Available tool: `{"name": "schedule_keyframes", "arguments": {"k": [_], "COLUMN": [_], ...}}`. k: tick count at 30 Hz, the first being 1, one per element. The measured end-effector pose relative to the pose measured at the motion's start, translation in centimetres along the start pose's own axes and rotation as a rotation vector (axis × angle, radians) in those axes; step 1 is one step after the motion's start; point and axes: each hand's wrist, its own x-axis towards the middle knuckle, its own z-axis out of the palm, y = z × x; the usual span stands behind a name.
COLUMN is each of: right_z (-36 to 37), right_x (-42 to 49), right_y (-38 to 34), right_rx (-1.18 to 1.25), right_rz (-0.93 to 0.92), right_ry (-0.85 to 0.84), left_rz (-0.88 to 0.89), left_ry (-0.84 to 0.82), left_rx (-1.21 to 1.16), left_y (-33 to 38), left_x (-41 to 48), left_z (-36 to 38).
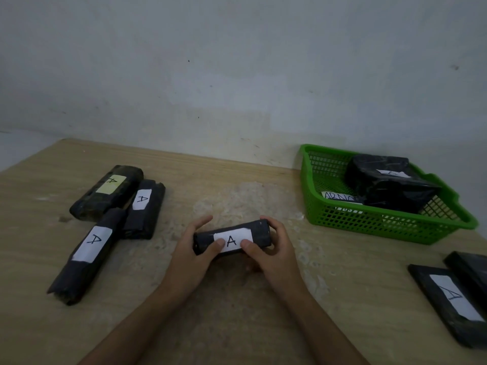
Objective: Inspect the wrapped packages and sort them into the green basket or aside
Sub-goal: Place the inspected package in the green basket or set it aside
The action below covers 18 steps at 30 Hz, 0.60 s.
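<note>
Inspection step, head view. Both hands hold one wrapped package (pixel 233 234) just above the middle of the worktop (pixel 237 175), near its front edge. The left hand (pixel 193 248) and right hand (pixel 274 248) each curl round one end, with the thumbs resting on the white label on either side of the letter A. The step would probably go best if the package were rolled slowly about its long axis with both ends supported, so that the seams, the folded ends and the label each face the camera in turn. A light grip should avoid creasing the dark wrap. The green basket (pixel 369 219) stands at the far right corner. It holds one bulky black package (pixel 390 185) and, beside it, a white slip (pixel 340 197) with partly hidden writing. Three labelled packages lie toward the left edge: (pixel 105 193), (pixel 143 209), (pixel 84 256). Two flat ones — (pixel 453 304) and (pixel 471 270) — lie at the right edge.
</note>
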Motion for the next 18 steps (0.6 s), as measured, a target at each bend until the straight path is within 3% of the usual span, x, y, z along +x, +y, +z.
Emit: {"name": "schedule_keyframes", "arguments": {"k": [4,13,18], "right_z": [0.14,0.34,0.45], "right_x": [-0.15,0.02,0.2], "right_y": [0.02,0.17,0.5], "right_rx": [-0.083,-0.046,-0.08], "right_rz": [-0.009,0.033,0.033], "right_ry": [0.048,-0.025,-0.026], "left_rz": [0.07,0.029,0.008], "left_ry": [-0.041,-0.121,-0.072], "left_rx": [0.052,0.008,-0.009], "left_y": [-0.21,-0.74,-0.55], "left_x": [-0.19,0.35,0.19], "left_z": [0.34,-0.01,0.35]}}
